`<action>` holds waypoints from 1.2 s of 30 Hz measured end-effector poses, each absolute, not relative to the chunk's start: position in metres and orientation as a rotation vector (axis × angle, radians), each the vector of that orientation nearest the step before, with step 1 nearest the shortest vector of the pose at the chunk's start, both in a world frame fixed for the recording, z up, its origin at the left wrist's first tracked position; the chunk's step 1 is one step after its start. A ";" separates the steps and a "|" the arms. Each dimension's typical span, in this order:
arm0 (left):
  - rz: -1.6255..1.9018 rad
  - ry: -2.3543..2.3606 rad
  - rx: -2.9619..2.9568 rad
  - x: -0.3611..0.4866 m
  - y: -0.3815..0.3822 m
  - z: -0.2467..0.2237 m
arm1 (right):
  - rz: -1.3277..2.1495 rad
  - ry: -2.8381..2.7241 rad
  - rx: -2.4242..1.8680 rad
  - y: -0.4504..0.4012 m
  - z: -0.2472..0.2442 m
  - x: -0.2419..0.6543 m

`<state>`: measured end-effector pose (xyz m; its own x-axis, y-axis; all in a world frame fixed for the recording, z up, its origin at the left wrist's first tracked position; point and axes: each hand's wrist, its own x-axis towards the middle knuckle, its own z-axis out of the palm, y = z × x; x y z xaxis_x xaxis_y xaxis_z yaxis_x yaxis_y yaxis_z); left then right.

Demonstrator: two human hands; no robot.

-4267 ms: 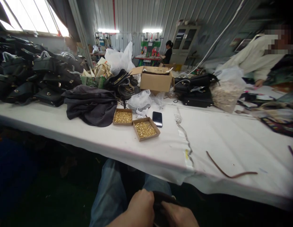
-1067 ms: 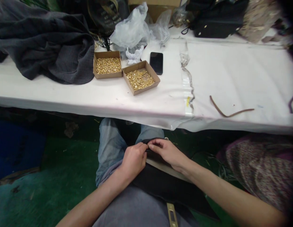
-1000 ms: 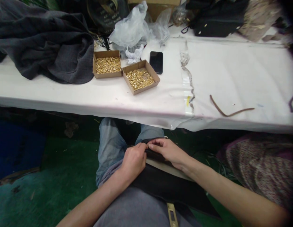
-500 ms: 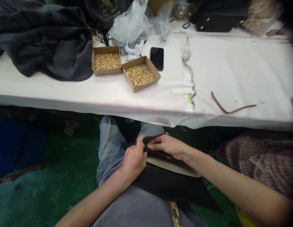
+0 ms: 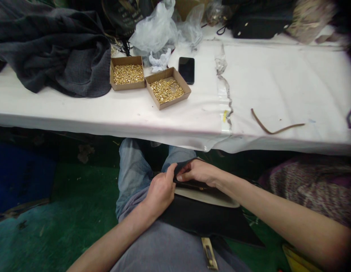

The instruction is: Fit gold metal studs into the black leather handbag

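A black handbag (image 5: pixel 209 217) with a pale lining lies across my lap, its flap folded back toward my belly. My left hand (image 5: pixel 162 189) is closed on the bag's left edge, thumb on top. At the bag's mouth, my right hand (image 5: pixel 196 173) pinches the dark upper edge, its fingers partly inside; whether a small part is between them is hidden. Below the right wrist a bit of gold zipper shows. A gold metal clasp (image 5: pixel 209 254) hangs from the flap near my shirt.
On the white-covered table (image 5: pixel 107 109) stand two cardboard trays, a left one (image 5: pixel 127 87) and a right one (image 5: pixel 175 101), holding small gold pieces. A phone (image 5: pixel 186 70), plastic bags (image 5: pixel 154 30), dark cloth (image 5: pixel 65 56) and a brown strip (image 5: pixel 270 132) lie there too.
My right hand has shifted slightly left at the bag's mouth, and the left thumb has straightened upward. The flap has moved up a little. Both hands keep their hold on the bag.
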<state>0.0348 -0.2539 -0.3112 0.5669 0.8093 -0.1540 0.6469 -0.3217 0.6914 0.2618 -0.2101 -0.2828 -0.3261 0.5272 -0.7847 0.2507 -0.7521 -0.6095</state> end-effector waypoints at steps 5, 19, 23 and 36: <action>0.313 1.133 2.067 0.035 -0.254 -0.310 | 2.257 -1.021 -1.610 -0.214 -0.286 0.264; 0.356 1.158 1.897 0.037 -0.258 -0.306 | 2.316 -1.139 -1.538 -0.214 -0.281 0.264; 0.356 1.151 1.869 0.037 -0.258 -0.306 | 2.345 -1.166 -1.530 -0.216 -0.288 0.267; 0.349 1.238 1.585 0.032 -0.247 -0.281 | 2.284 -1.340 -1.582 -0.211 -0.276 0.274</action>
